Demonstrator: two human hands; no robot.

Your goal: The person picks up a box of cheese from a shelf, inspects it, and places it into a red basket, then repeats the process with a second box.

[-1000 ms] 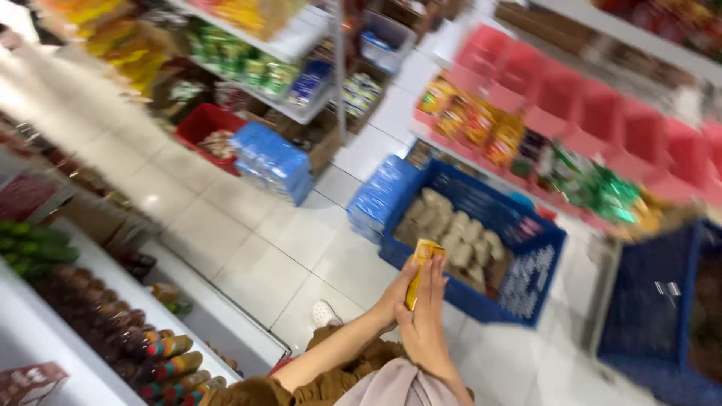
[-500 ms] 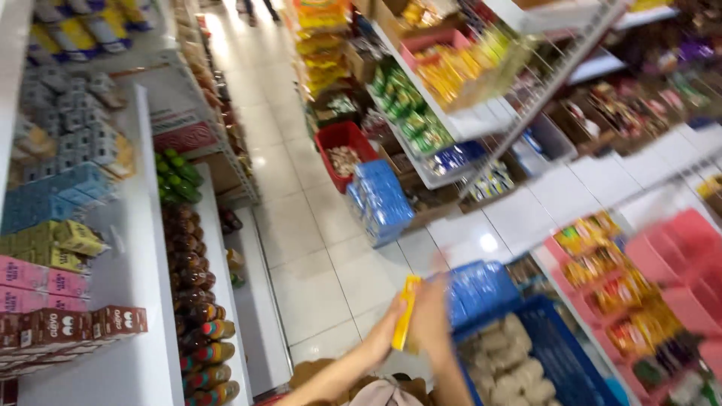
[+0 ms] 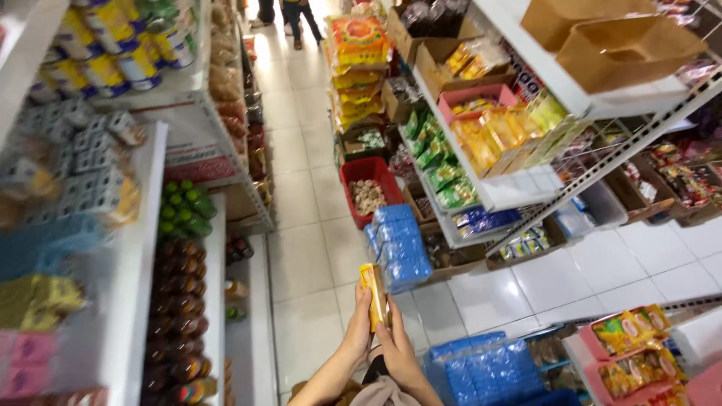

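I hold a small yellow packet [image 3: 373, 296] upright in front of me, low in the head view. My left hand [image 3: 356, 331] grips its left side and my right hand [image 3: 399, 353] grips its right side from below. Behind the packet, on the white tiled floor [image 3: 304, 248], stands a stack of blue wrapped packs [image 3: 398, 244]. Both my forearms come up from the bottom edge.
A shop aisle runs ahead between shelves. Bottles [image 3: 177, 301] and cans [image 3: 113, 53] fill the left shelving. At right, shelves hold yellow and green packets [image 3: 481, 143], a red basket [image 3: 368, 188] and cardboard boxes [image 3: 609, 37]. People's legs [image 3: 289, 15] stand far down the aisle.
The view has swung from the blue crate and floor up along the aisle. Both hands still hold the yellow packet, now turned upright before me.
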